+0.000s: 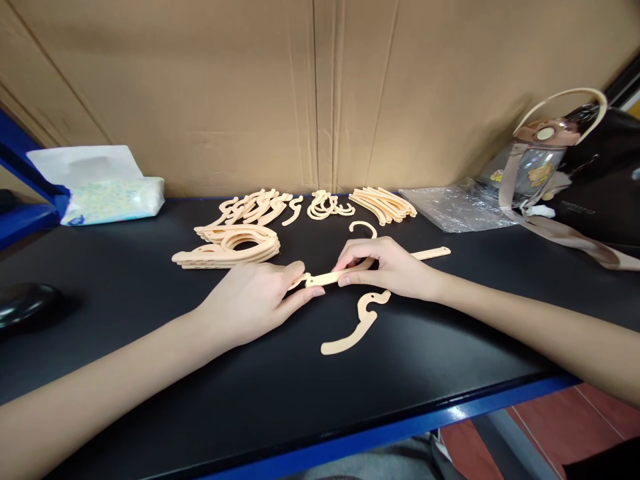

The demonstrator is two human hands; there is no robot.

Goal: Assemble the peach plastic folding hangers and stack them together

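Cream folding-hanger parts lie around my hands on the black table (240, 400). My left hand (253, 297) pinches a small hanger piece (299, 281), mostly hidden by the fingers, against the end of a flat hanger arm (326, 277). That arm's other part is gripped between the thumb and fingers of my right hand (393, 268). Just behind the right hand a hanger hook (364, 228) shows, its lower end covered. A flat strip (433, 253) sticks out past the right wrist. In front lies a loose curved hanger arm (353, 333) with a notch and a hole.
Stacked hangers (227, 255) stand left of centre. Behind are piles of curved arms (260, 205), hooks (325, 205) and strips (384, 203). Tissues (115, 200) and a mouse (25, 303) are at left; a plastic bag (453, 208), bottle (535, 167) and black bag (600, 187) at right.
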